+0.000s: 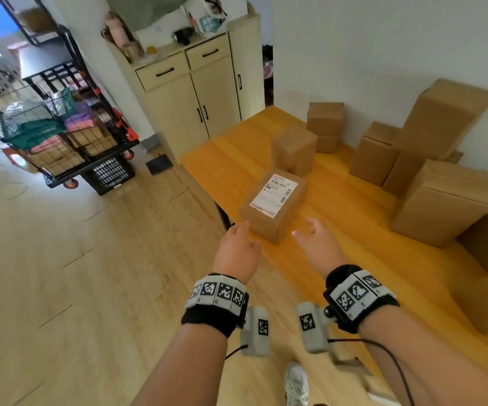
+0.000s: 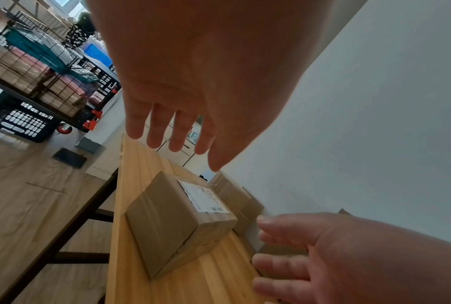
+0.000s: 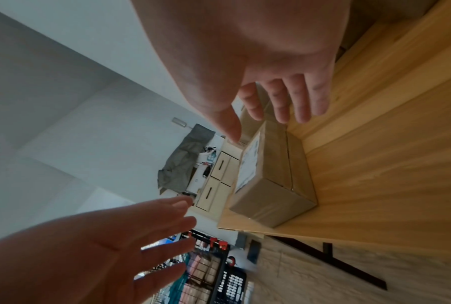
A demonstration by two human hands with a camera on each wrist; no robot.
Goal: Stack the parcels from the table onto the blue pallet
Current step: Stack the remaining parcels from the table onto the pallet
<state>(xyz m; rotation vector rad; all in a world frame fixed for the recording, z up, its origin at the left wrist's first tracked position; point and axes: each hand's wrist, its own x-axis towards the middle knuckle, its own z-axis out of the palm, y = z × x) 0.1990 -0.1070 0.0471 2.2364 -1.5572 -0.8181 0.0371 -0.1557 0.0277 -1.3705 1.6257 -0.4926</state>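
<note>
A small brown parcel (image 1: 273, 205) with a white shipping label lies near the front left corner of the orange wooden table (image 1: 354, 218). The wrist views show the same parcel (image 2: 177, 222) (image 3: 273, 181). My left hand (image 1: 238, 247) hovers just short of its near left side, fingers spread and empty. On the near right, my right hand (image 1: 314, 240) is stretched out the same way, holding nothing. Neither hand touches the parcel. Several more plain cardboard parcels (image 1: 442, 200) stand at the back and right of the table. No blue pallet is in view.
A pale cabinet (image 1: 196, 92) stands behind the table's far left corner. Left of it on the wooden floor (image 1: 61, 259) are a black wire cart (image 1: 58, 133) full of goods and a black crate (image 1: 109, 174). A white wall (image 1: 383, 48) runs behind the table.
</note>
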